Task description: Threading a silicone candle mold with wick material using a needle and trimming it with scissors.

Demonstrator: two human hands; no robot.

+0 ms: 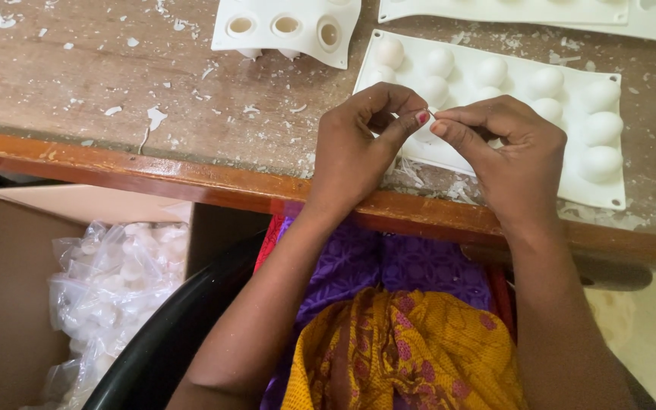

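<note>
- Right now we have both hands raised together over the near edge of the wooden table [153, 83], a little right of the middle of the frame.
- Our left hand [358, 148] is curled, its thumb and forefinger pressed together at the tips; our right hand [506, 156] meets it, fingertip to fingertip, also closed in a pinch.
- Between those tips sits something tiny and pale; it is too small for us to say what it is, though it looks like the white flakes [153, 118] scattered over the table.
- We judge it to be nearly weightless, thin and brittle, so it wants a light nip at its edges with the pads and nails, not a squeeze.
- Just behind our hands, in the upper right of the frame, lies a white mould tray [609, 193] with rows of rounded domes; it looks soft and bendy, likely rubbery, and we would lift it by its flat rim.
- A second mould [267, 42] with round holes sits at the top centre, one edge sagging, which also suggests a floppy material.
- At the lower left, below the table edge, an open cardboard box [1, 304] holds clear plastic bags [111, 273] of small white pieces; they are light but probably chip easily.
</note>
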